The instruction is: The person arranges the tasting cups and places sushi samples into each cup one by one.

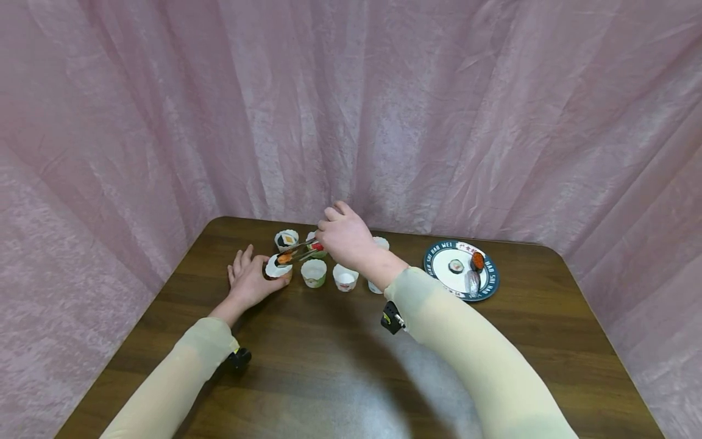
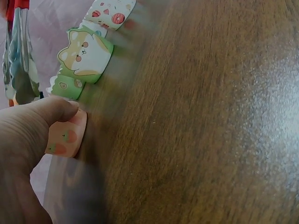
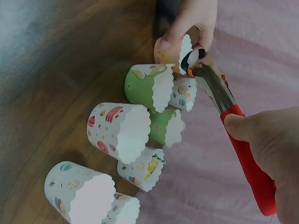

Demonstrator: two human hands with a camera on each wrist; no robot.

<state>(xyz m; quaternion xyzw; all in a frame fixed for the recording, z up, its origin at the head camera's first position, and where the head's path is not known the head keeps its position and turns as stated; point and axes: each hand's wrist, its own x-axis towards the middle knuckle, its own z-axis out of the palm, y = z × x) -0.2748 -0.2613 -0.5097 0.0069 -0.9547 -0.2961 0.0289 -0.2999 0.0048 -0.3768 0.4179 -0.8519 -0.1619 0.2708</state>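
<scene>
My left hand (image 1: 248, 280) grips a pink-orange paper cup (image 2: 67, 140) by its side, thumb at the front, at the left end of the front row of cups. My right hand (image 1: 348, 239) holds metal tongs with red handles (image 3: 250, 168), reaching in from the right. Between the tong tips is a toy-like sushi piece (image 1: 283, 260) with an orange topping and a black band, at the mouth of the pink-orange cup. Whether it touches the cup cannot be told. A green cup with a cartoon dog (image 2: 88, 53) stands just right of the held cup.
More paper cups stand in two rows, including a white patterned cup (image 1: 345, 281). The back left cup (image 1: 287, 248) contains a black, white and yellow piece. A blue-rimmed plate (image 1: 492, 277) at right bears a small roll (image 1: 456, 266), a roe-topped sushi (image 1: 478, 261) and a silvery piece (image 1: 473, 283).
</scene>
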